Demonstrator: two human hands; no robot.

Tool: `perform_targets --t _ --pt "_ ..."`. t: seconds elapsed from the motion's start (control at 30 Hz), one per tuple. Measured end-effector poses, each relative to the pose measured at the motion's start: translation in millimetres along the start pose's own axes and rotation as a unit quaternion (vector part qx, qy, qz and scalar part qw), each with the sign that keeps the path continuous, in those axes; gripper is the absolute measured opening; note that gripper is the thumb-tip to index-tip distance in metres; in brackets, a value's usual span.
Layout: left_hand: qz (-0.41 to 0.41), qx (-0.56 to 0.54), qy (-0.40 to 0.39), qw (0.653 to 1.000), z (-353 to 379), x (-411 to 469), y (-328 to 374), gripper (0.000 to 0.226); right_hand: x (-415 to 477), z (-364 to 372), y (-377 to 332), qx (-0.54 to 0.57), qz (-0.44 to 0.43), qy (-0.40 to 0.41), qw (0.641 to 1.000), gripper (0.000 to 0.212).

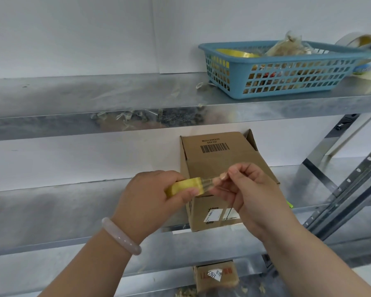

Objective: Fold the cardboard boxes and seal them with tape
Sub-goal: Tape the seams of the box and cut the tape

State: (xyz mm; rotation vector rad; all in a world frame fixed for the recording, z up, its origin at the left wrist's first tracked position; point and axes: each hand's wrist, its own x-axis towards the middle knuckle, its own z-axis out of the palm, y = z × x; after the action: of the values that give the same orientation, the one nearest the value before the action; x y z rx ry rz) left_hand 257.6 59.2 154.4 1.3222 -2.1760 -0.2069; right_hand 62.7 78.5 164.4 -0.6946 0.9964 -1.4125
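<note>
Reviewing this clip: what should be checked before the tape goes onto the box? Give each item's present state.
1. Grip of left hand on tape roll: ok.
2. Pinch of right hand on tape end: ok.
3. Enough tape drawn out to span the cardboard box: not ok, only a short stretch shows.
4. Box stands on the shelf: ok.
5. All flaps folded shut: not ok, one flap stands out at the far right.
6. Seam aligned: cannot tell, hands cover it.

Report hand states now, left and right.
The left hand grips the yellow tape roll.
The right hand pinches the clear tape end pulled from the roll.
</note>
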Motion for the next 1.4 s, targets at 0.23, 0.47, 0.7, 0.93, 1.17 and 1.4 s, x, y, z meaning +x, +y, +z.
perform_targets --t 0.23,0.47,0.7,0.93,1.17,1.4 --pt "0.063 0.002 0.061 0.996 8.4 7.6 14.7 0.045 3.9 -22.3 -28.9 -0.165 0.084 -0.100 0.978 0.021" --pt "0.109 0.102 0.080 0.986 11.1 17.8 34.7 0.051 14.6 -35.1 -50.3 -0.557 -0.066 -0.136 0.817 0.009" --pt "0.071 -0.021 0.063 0.995 7.6 20.4 39.7 0.039 26.6 -47.1 -60.9 -0.401 -0.055 -0.147 0.903 0.013" --pt "0.013 -0.234 0.003 0.972 0.0 17.6 32.8 0.020 26.8 -59.9 -65.7 -0.311 -0.033 -0.146 0.938 0.011" --pt "0.000 0.079 0.102 0.992 13.6 11.5 26.5 0.040 30.7 -85.2 -67.8 -0.403 -0.085 -0.098 0.906 0.012" --pt "0.034 0.010 0.105 0.994 18.3 0.1 4.9 0.037 41.3 -117.7 -69.0 -0.424 -0.067 -0.049 0.902 0.013"
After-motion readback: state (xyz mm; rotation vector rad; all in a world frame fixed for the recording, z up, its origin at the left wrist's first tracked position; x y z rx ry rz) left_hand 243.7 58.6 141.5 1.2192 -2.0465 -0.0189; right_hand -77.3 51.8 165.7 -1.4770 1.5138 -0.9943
